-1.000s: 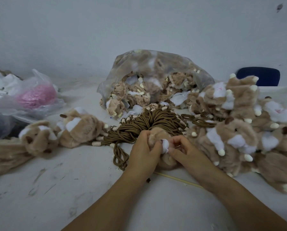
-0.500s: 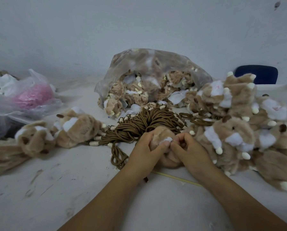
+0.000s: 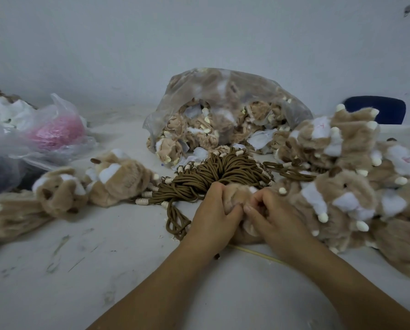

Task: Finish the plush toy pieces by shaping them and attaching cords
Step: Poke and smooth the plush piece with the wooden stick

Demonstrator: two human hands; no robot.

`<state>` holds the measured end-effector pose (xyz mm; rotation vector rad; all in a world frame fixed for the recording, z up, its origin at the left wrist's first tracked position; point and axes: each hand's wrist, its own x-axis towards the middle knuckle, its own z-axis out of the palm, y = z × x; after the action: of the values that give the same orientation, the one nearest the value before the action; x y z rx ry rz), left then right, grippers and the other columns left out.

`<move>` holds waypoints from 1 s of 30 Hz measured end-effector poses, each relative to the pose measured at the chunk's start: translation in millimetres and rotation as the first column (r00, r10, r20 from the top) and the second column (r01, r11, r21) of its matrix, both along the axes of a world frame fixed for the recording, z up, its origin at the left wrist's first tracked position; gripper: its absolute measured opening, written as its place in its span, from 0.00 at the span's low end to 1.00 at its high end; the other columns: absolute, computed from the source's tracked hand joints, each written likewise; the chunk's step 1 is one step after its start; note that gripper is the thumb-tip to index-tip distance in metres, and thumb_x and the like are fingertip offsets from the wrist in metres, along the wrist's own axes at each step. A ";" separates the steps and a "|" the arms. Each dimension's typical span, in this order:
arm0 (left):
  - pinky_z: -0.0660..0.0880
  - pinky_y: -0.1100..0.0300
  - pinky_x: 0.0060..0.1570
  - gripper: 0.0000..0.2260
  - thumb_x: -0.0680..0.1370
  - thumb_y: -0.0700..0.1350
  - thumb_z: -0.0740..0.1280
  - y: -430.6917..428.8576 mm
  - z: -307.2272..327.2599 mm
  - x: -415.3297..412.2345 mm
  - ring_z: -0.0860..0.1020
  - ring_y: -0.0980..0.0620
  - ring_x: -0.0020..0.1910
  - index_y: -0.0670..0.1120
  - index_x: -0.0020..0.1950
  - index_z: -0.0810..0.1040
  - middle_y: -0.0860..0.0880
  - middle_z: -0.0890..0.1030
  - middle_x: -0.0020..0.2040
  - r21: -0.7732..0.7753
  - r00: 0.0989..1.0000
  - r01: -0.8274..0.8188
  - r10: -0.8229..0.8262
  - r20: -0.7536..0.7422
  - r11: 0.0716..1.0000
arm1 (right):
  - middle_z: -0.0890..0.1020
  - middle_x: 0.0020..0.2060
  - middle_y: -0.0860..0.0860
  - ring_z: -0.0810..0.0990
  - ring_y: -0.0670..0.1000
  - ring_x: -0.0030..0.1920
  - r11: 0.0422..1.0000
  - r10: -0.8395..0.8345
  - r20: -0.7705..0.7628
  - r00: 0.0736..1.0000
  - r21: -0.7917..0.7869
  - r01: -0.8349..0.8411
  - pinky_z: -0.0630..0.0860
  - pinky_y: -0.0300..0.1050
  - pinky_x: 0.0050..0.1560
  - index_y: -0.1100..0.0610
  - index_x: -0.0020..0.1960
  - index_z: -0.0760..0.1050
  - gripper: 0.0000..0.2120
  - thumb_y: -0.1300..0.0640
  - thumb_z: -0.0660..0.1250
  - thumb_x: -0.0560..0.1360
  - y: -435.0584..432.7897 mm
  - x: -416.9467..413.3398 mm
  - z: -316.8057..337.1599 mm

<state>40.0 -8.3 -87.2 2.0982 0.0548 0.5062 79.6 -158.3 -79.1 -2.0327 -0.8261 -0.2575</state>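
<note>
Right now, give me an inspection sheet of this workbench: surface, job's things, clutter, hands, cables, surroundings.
Surface: white table, scuffed and marked.
Job's things: plush piece held between both hands; brown cord bundle with beige beads behind it; plush toy pile at right; clear bag of plush pieces at back.
Clutter: plastic bag with pink contents at left; thin stick by the right wrist.
Hands: left hand and right hand both grip the plush piece.
Cables: nothing seen.
Surroundings: white wall; blue chair back at far right.

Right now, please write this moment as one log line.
left hand, right hand: both grip small tan plush toy piece | step: shaping, likely | bundle of brown cords: behind hands
</note>
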 end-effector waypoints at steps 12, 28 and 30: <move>0.76 0.60 0.58 0.22 0.75 0.55 0.66 2.7 2.2 -3.5 0.74 0.63 0.62 0.60 0.69 0.69 0.60 0.76 0.64 -0.183 0.972 0.229 -0.234 -0.007 0.956 | 0.79 0.36 0.43 0.77 0.36 0.37 0.939 -0.191 -0.141 0.971 0.263 0.222 0.71 0.27 0.36 0.48 0.42 0.71 0.04 0.51 0.65 0.76 -6.2 9.2 -1.0; 0.69 0.69 0.31 0.08 0.82 0.51 0.64 4.8 -3.1 2.4 0.70 0.63 0.30 0.53 0.43 0.72 0.60 0.74 0.31 -0.252 0.994 -0.014 0.040 0.097 0.968 | 0.76 0.41 0.46 0.73 0.41 0.42 0.974 -0.225 0.035 0.974 -0.025 0.226 0.65 0.30 0.39 0.54 0.46 0.72 0.11 0.46 0.66 0.76 -0.4 9.0 -2.1; 0.69 0.66 0.32 0.09 0.82 0.50 0.63 4.6 -2.6 3.3 0.71 0.60 0.31 0.53 0.41 0.72 0.57 0.73 0.32 -0.287 0.994 -0.011 0.042 0.101 0.958 | 0.76 0.34 0.47 0.73 0.45 0.36 0.971 -0.234 0.058 0.971 -0.033 0.236 0.65 0.30 0.36 0.56 0.43 0.72 0.12 0.48 0.65 0.77 1.2 10.3 -1.7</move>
<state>43.3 -3.8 -89.8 1.7870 0.0895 0.5889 89.9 -157.2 -80.8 -2.1698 -0.6261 -0.4334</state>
